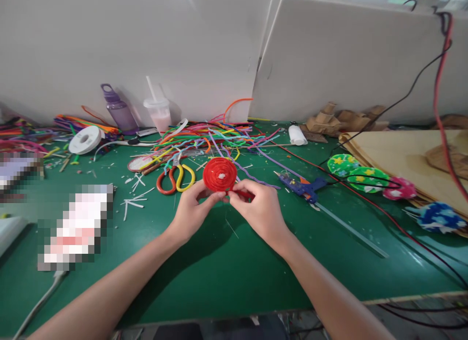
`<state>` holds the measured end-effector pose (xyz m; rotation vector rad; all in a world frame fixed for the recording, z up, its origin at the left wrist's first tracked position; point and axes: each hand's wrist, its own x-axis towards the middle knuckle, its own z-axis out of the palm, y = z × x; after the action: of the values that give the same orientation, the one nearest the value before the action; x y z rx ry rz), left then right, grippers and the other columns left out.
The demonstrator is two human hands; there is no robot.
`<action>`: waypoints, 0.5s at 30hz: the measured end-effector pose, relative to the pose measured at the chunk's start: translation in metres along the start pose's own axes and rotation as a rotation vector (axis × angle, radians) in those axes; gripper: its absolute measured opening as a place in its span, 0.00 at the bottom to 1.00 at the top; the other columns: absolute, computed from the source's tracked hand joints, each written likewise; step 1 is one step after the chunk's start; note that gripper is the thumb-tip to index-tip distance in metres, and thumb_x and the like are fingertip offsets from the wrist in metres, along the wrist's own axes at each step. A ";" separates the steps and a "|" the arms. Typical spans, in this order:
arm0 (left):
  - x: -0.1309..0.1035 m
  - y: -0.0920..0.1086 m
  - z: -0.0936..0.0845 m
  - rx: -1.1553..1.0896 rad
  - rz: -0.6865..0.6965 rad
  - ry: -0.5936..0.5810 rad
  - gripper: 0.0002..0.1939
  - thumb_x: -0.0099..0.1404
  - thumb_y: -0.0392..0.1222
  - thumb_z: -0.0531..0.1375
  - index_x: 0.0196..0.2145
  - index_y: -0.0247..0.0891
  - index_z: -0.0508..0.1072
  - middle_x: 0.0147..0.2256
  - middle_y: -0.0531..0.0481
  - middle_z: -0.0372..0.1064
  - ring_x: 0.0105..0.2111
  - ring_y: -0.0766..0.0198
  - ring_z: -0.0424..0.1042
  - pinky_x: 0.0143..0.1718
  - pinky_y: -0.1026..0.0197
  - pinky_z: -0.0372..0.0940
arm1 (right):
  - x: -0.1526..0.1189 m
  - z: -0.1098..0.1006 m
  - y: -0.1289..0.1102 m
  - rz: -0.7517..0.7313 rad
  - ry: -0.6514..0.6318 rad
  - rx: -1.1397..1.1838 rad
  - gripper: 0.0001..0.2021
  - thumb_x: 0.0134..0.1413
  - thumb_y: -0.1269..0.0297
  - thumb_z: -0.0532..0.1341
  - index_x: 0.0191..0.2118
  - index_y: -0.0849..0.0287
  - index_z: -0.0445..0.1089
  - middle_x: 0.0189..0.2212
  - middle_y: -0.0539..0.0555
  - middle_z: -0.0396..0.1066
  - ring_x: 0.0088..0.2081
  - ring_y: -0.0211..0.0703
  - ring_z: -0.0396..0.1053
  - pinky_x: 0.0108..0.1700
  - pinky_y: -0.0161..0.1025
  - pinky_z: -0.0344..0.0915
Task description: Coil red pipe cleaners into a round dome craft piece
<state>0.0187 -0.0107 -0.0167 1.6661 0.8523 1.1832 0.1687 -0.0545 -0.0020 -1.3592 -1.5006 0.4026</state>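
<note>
A round red coil of fuzzy pipe cleaner [220,170], with a small pale spot at its centre, is held up over the table. My left hand [195,206] pinches its lower left edge between thumb and fingers. At its lower right, my right hand [258,203] is closed on a red strand of the same pipe cleaner, partly hidden by the fingers. Just behind my left hand lie scissors with one red and one yellow handle [185,178]. To the right of my hands rests a blue glue gun [302,186] with a long clear glue stick [353,230] in its back.
Loose coloured pipe cleaners [215,138] are heaped at the back. A purple bottle [119,111], a lidded drink cup [159,113] and a white spool [85,140] stand behind. Patterned fuzzy pieces [367,179] lie on the right, near a red cable [380,208] crossing the green table [219,281].
</note>
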 end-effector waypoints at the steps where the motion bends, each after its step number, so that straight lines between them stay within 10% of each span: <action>1: 0.000 0.000 0.000 -0.038 -0.024 -0.006 0.12 0.56 0.47 0.66 0.35 0.37 0.76 0.34 0.49 0.77 0.33 0.59 0.75 0.38 0.58 0.69 | -0.001 0.001 0.002 -0.030 0.006 -0.039 0.03 0.48 0.68 0.62 0.26 0.58 0.71 0.21 0.50 0.72 0.22 0.37 0.66 0.26 0.34 0.61; 15: 0.001 0.002 0.003 -0.304 -0.145 -0.063 0.10 0.58 0.43 0.65 0.35 0.35 0.75 0.32 0.48 0.76 0.29 0.63 0.74 0.36 0.59 0.70 | -0.003 0.003 0.012 -0.343 0.041 -0.265 0.06 0.58 0.70 0.57 0.31 0.58 0.70 0.27 0.52 0.75 0.27 0.38 0.70 0.30 0.35 0.62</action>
<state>0.0217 -0.0109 -0.0146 1.3641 0.7027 1.0944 0.1723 -0.0522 -0.0137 -1.2666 -1.7589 -0.0425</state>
